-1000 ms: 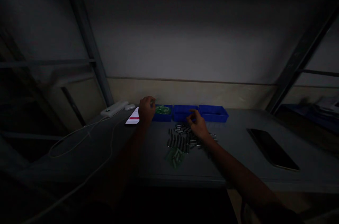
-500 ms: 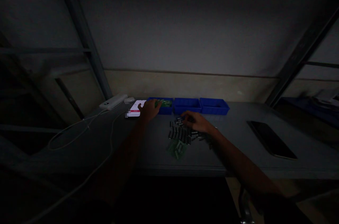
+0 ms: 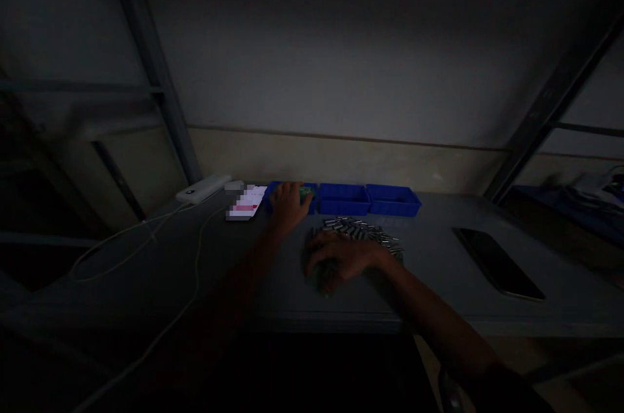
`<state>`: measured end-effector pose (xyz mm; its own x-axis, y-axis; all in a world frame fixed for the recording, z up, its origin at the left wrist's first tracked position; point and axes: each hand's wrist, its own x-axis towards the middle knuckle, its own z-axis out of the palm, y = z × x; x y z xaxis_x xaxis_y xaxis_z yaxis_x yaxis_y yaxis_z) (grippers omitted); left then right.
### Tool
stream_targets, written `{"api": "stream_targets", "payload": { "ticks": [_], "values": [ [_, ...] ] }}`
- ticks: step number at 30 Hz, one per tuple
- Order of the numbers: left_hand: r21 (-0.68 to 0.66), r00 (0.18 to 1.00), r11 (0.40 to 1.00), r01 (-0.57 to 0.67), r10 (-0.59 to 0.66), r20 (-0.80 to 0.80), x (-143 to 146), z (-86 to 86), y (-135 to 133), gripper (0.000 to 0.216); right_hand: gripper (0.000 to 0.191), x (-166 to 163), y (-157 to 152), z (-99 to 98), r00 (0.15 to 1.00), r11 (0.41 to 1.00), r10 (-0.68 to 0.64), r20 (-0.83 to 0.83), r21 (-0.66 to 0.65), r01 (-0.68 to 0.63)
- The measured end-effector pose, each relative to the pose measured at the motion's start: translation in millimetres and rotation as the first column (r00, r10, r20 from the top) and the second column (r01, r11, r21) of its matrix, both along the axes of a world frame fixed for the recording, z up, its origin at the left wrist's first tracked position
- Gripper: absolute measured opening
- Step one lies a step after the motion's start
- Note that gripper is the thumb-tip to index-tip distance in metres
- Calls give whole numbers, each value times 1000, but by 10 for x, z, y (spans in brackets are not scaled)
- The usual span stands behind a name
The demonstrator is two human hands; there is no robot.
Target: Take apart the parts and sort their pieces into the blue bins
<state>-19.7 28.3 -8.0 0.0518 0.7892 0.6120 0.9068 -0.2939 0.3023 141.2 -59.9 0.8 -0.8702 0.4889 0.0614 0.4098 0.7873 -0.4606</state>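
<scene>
The scene is very dim. My left hand reaches to the leftmost of three blue trays, its fingers at the green pieces inside; their pose is too dark to read. My right hand lies palm down on the grey table. Its fingers curl over the near end of a pile of small metal cylinders and over a green piece that peeks out beneath them.
A lit phone lies left of the trays, with a white power bank and its cable beyond. A dark phone lies at the right. Metal shelf posts stand at both sides.
My right hand has moved from the far side of the cylinder pile toward me, down onto the green pieces. My left hand has shifted right, from beside the lit phone to the left tray.
</scene>
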Motion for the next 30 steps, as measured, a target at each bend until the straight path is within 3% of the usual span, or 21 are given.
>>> {"api": "stream_targets", "payload": {
  "ticks": [4, 6, 8, 10, 13, 15, 17, 20, 22, 24, 27, 30],
  "values": [
    [-1, 999, 1000, 28, -28, 18, 16, -38, 34, 30, 12, 3, 33, 24, 983, 996, 47, -178, -68, -60],
    [26, 996, 996, 79, -81, 49, 24, -22, 45, 25, 4, 27, 53, 46, 963, 988, -37, -266, -157, -5],
    [88, 979, 982, 167, -176, 98, 44, 11, 36, 21, 2, 56, 85, 63, 908, 964, -208, -363, -234, 127],
    [143, 941, 953, 267, -290, 175, 82, 53, -7, 20, 6, 95, 145, 70, 780, 906, -411, -472, -308, 291],
    [105, 841, 903, 418, -428, 330, 181, 99, -122, 23, 15, 184, 266, 60, 472, 765, -638, -609, -430, 479],
    [57, 768, 858, 510, -484, 421, 262, 101, -198, 25, 17, 251, 328, 46, 275, 687, -681, -679, -461, 562],
    [38, 690, 819, 573, -507, 516, 337, 76, -244, 29, 18, 300, 350, 29, 182, 639, -666, -724, -426, 640],
    [-73, 555, 746, 662, -423, 716, 402, 16, -234, 43, 17, 305, 320, -2, 231, 625, -610, -758, -281, 729],
    [-168, 459, 666, 727, -289, 840, 404, -13, -189, 52, 14, 269, 286, -27, 333, 665, -562, -757, -175, 726],
    [-170, 358, 622, 764, -189, 914, 377, -23, -139, 51, 10, 222, 257, -52, 425, 711, -528, -735, -109, 695],
    [-85, 290, 654, 752, -212, 933, 312, -7, -91, 34, 5, 172, 233, -82, 503, 742, -528, -684, -82, 666],
    [-77, 349, 679, 730, -273, 897, 255, 21, -90, 24, 10, 163, 237, -97, 520, 748, -544, -658, -100, 657]
  ]
}}
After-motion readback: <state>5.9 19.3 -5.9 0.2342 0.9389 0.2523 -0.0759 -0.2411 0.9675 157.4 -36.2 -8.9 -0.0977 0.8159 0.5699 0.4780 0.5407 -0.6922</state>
